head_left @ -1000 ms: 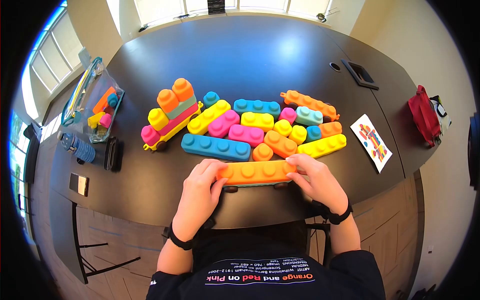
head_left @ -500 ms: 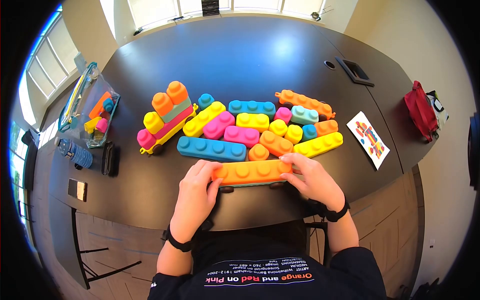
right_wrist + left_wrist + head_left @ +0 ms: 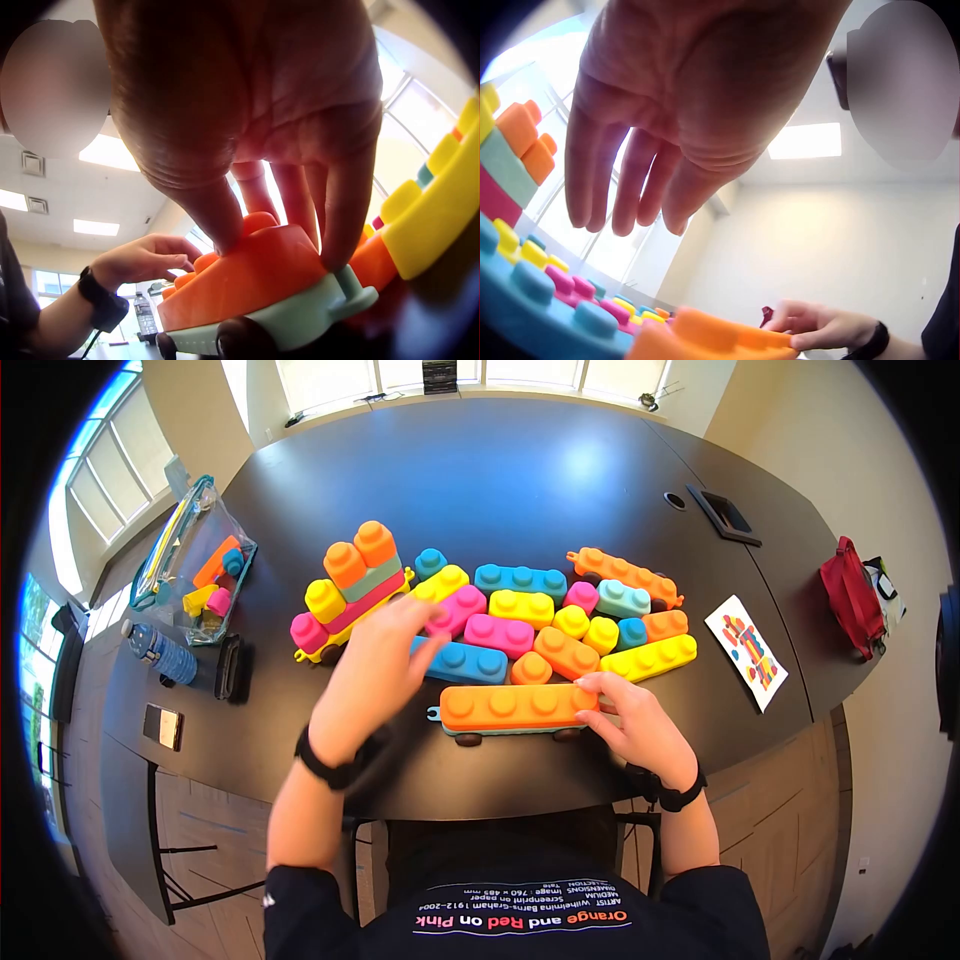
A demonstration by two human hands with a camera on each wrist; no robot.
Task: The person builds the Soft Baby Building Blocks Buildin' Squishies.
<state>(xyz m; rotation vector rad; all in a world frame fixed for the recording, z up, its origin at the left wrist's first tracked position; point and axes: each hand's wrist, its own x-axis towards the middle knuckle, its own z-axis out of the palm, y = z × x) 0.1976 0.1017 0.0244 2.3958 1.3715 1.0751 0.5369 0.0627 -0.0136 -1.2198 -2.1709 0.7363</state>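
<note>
A long orange building block [image 3: 518, 707] sits on a light teal wheeled base [image 3: 300, 319] near the table's front edge. My right hand [image 3: 640, 725] pinches the right end of that block between thumb and fingers. Above the left end of the long blue block [image 3: 465, 660] hovers my left hand [image 3: 375, 660], its fingers extended downward and holding nothing. That hand overlaps part of the blue block and of a yellow block [image 3: 440, 582] in the head view. Pink blocks [image 3: 498, 633] and an orange block [image 3: 567, 652] lie just beyond the wheeled piece.
A stacked wheeled car [image 3: 350, 595] stands at the left, and an orange wheeled base [image 3: 625, 573] lies at the back right. Around them are a clear bag [image 3: 180, 570], water bottle [image 3: 160, 653], phone [image 3: 163, 727], picture card [image 3: 747, 652] and red bag [image 3: 850, 595].
My left hand has let go of the orange block's left end and moved left and forward, over the blue block. The right hand keeps its grip on the right end.
</note>
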